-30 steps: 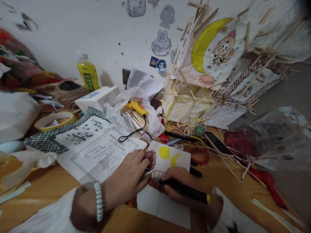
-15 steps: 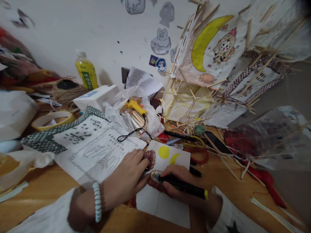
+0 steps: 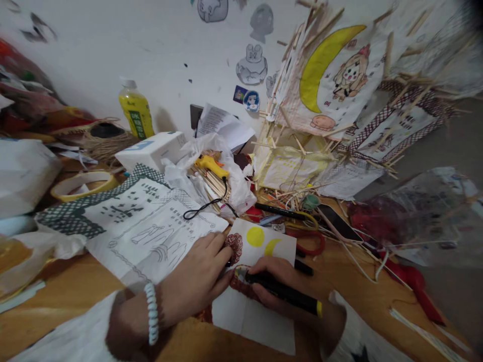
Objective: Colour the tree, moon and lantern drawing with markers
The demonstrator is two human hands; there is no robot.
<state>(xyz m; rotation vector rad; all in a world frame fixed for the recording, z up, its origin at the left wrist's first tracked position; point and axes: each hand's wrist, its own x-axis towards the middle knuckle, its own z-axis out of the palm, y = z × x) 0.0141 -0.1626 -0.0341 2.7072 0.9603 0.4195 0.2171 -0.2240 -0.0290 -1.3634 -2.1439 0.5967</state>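
My right hand [image 3: 277, 276] grips a black marker with a yellow end [image 3: 290, 294]. The marker's tip rests at a small brown-outlined shape [image 3: 241, 274] on a white paper sheet [image 3: 260, 322]. A yellow circle [image 3: 255, 236], a yellow crescent [image 3: 272, 246] and a brown lacy round motif [image 3: 234, 247] are also drawn there. Across the sheet's left edge lies my left hand [image 3: 198, 274], its fingers curled together. A small dark thing shows at its fingertips, mostly hidden. Under that hand is part of a larger drawing sheet [image 3: 151, 216] with a green lattice border.
Behind the papers, a yellow glue gun [image 3: 211, 165] lies on sticks in a white plastic bag [image 3: 241, 193]. Red-handled scissors [image 3: 313, 244] and a phone [image 3: 337, 221] sit to the right. A stick-framed paper lantern [image 3: 335, 75] rises at back right. Left are tape [image 3: 83, 186] and a bottle [image 3: 135, 110].
The marker's tip has shifted very slightly within the brown-outlined shape. The whole view has moved a little. Both hands keep nearly the same places.
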